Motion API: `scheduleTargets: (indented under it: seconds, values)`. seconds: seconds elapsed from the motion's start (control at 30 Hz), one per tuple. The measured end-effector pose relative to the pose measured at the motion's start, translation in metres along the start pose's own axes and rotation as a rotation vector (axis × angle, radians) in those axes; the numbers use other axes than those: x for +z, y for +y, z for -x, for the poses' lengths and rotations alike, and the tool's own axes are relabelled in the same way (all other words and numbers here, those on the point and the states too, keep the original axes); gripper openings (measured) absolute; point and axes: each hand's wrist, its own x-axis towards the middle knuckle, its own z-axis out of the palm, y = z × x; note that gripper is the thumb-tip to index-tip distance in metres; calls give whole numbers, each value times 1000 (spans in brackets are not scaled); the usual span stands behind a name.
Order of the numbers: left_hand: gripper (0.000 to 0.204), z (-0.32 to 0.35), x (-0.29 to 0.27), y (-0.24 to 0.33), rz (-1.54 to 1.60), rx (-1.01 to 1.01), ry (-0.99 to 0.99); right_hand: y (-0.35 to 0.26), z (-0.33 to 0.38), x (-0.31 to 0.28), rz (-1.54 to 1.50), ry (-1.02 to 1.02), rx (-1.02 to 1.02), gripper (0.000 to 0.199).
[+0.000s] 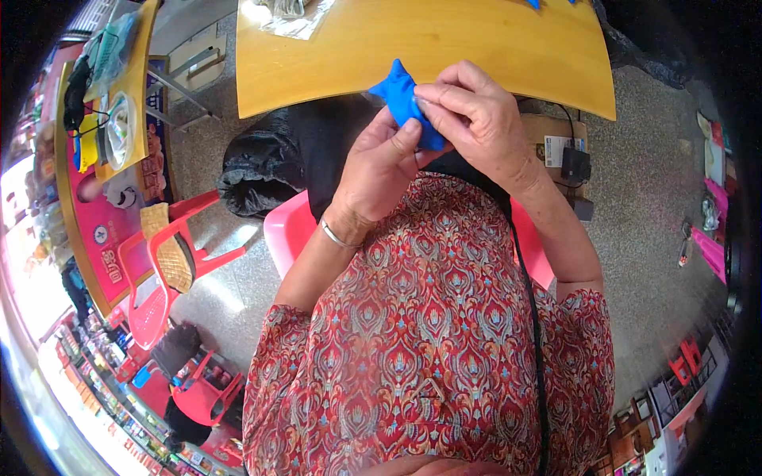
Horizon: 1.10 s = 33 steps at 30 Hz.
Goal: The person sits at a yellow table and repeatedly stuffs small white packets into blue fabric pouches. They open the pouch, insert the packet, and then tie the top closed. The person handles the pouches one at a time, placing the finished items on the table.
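A small blue fabric piece (399, 95) with pointed corners, plump as if stuffed, is up in front of me near the table's front edge. My left hand (381, 159) grips it from below and the left, thumb pressed on its face. At its right side my right hand (476, 111) is closed, thumb and forefinger pinched together against the fabric. Whatever lies between those fingertips is too small to make out. A pale bracelet (336, 236) circles my left wrist.
The yellow table (429, 47) lies just beyond my hands, with a clear plastic bag (298, 17) at its far left and bits of blue at the far right. To the left stand a red chair (163, 254) and another table (127, 95) bearing bags.
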Motion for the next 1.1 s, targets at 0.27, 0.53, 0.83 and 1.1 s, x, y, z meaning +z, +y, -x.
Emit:
scheduleTargets:
  seconds: [0.27, 0.53, 0.83, 1.1]
  values:
    - [50, 0, -1, 8, 120, 95, -78, 0, -3, -9, -822, -150, 341, 29]
    - [60, 7, 3, 9, -6, 107, -74, -9, -4, -5, -273, -83, 94, 18]
    - [57, -1, -1, 19, -50, 153, -102, -16, -7, -12, -205, -225, -4, 25]
    - [48, 0, -3, 7, -167, 64, 46, -16, -3, 2, -37, -53, 36, 21]
